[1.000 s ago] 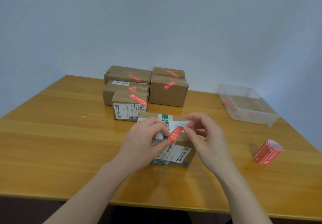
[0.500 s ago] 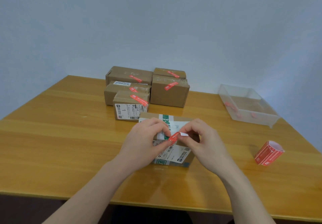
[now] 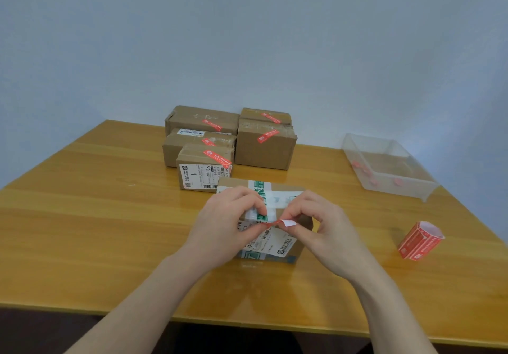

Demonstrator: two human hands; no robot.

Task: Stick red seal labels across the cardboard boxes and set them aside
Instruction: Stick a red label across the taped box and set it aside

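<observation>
Digit "1" on box's shipping label [image 3: 198,176]

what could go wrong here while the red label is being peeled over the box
1. The red label is pinched between the left hand and the right hand with its white backing curling off; the sticky side might fold onto itself or the fingers.
2. Held low over the box, it may catch the shipping label and go on crooked.
3. The loose backing may drop on the table instead of the clear bin.
</observation>
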